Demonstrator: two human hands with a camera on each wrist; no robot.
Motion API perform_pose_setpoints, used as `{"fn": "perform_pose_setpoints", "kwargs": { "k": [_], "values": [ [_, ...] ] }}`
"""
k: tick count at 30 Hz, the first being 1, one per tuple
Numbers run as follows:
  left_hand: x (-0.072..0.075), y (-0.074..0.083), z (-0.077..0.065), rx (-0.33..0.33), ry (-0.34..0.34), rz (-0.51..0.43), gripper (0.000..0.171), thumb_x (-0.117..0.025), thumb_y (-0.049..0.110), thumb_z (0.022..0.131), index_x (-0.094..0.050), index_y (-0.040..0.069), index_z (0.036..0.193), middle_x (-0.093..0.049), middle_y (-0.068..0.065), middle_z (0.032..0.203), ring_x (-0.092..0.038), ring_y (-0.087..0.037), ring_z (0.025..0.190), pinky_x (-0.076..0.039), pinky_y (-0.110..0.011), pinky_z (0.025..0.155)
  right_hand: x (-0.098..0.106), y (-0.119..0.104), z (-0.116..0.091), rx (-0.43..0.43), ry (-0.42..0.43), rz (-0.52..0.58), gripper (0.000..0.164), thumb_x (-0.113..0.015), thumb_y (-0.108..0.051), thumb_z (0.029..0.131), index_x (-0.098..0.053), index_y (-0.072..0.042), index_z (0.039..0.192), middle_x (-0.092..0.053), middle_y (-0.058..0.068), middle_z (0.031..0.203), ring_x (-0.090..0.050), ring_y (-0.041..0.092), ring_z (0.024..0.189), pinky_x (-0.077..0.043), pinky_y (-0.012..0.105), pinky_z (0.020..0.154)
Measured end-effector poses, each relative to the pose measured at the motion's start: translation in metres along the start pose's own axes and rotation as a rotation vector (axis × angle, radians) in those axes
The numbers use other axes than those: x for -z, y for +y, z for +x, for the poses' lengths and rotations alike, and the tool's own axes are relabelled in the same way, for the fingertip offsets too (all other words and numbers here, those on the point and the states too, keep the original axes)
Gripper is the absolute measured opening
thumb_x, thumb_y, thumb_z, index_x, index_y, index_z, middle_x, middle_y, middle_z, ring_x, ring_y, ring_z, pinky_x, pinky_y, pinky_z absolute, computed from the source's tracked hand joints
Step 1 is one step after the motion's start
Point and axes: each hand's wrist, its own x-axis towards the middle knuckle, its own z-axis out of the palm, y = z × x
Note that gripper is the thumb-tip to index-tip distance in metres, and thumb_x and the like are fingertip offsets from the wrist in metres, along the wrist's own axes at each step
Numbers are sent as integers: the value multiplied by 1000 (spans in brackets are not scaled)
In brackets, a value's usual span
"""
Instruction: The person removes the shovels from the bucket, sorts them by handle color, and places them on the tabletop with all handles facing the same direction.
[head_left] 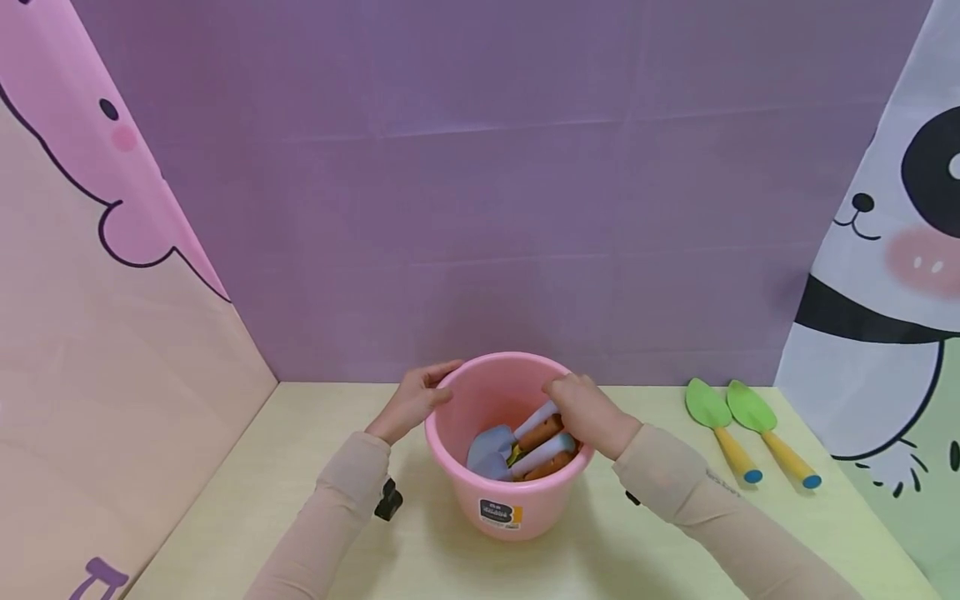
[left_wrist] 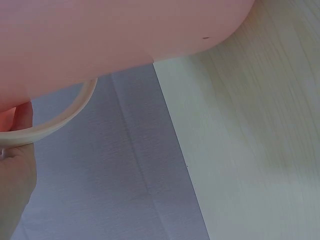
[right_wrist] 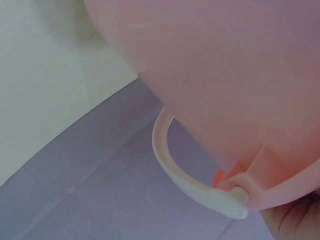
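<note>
While the left hand [head_left: 412, 405] clasps a pink bucket [head_left: 536, 497], right hand [head_left: 588, 412] over its rim [head_left: 510, 357], that grip's hold unclear

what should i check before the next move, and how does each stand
1. Pink bucket upright on the table: ok
2. Left hand at the bucket's left rim: ok
3. Right hand gripping a tool inside: cannot tell, hidden
4. Bucket handle clear of the opening: ok
5. Table right of the bucket clear: not ok, two green trowels lie there
</note>
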Motion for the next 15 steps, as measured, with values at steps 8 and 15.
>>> {"fn": "perform_pose_setpoints", "kwargs": {
  "k": [8,15],
  "values": [
    [-1,-1,0,6,5,-5,49,-52,4,84,-49,9,133,-51,-11,133,-54,-25,115,-49,-31,88,4,1,0,59,28,-122,18,-63,5,79,-69,-3,93,-68,4,83,-61,17,71,-53,30,67],
    [-1,1,0,2,7,-15,49,-52,3,83,-50,9,132,-53,-11,131,-56,-24,112,-50,-27,84,5,6,0,16,18,-45,39,-66,7,74,-65,-5,111,-68,10,103,-62,25,90,-53,38,80]
  ]
}}
